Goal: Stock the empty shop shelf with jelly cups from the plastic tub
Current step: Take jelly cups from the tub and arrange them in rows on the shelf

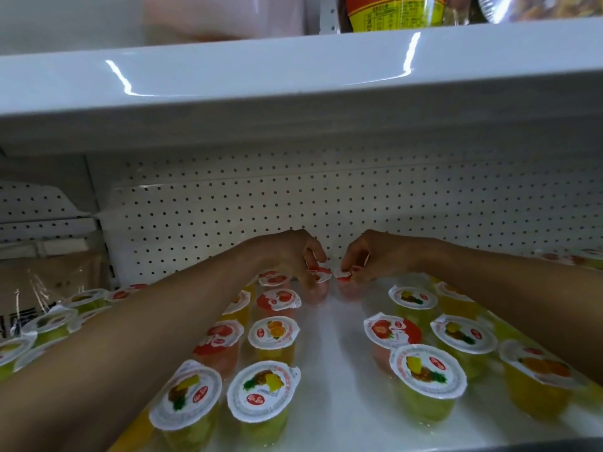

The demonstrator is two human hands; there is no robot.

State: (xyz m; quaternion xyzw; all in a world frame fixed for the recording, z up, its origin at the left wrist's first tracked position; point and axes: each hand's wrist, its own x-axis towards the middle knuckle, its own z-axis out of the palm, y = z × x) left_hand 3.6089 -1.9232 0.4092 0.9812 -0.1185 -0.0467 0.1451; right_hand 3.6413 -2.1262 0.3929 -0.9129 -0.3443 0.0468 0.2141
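Both my arms reach deep into the white shelf. My left hand pinches the lid rim of a red jelly cup at the back of the shelf. Beside it, my right hand pinches a second red jelly cup. The two cups stand close together near the pegboard back wall. Rows of jelly cups stand upright on the shelf: yellow pineapple ones, orange ones and red strawberry ones. The plastic tub is out of view.
A bare lane of shelf runs down the middle between the cup rows. The shelf above overhangs close over my hands and carries a yellow-labelled bottle. A bagged product in clear wrap stands in the bay to the left.
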